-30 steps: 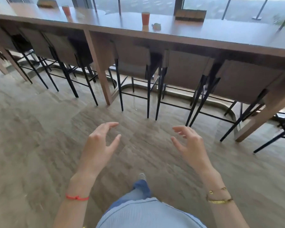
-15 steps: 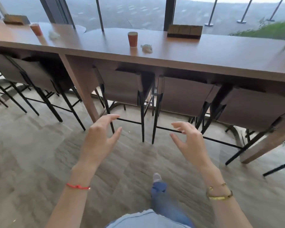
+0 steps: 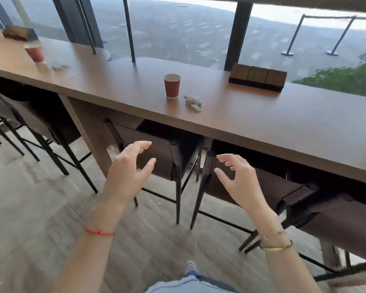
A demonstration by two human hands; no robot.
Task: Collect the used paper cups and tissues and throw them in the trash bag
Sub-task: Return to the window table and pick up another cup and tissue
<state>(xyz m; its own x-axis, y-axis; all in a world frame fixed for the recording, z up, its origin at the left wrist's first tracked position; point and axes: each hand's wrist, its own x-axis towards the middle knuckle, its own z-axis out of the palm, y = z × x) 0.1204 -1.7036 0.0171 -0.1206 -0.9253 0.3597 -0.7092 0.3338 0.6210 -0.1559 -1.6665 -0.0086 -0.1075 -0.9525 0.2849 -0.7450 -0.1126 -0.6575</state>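
Our left hand (image 3: 126, 173) and right hand (image 3: 238, 178) hover mid-frame, fingers loose, grasping nothing. Cup (image 3: 172, 86) upright on counter (image 3: 283, 115), tissue (image 3: 192, 103) just right. Second cup (image 3: 34, 52) upper left.

Lit by soft, even daylight through the windows (image 3: 178, 32) behind the surface (image 3: 251, 115). Faint sheen on the wood, with a pale reflection under the cup (image 3: 172, 86). Deep shadow beneath the surface, around the stools (image 3: 167, 157). Bent at the edges by the wide lens. Smeared with motion blur at far left and on the floor (image 3: 30, 229); sharper in the middle.
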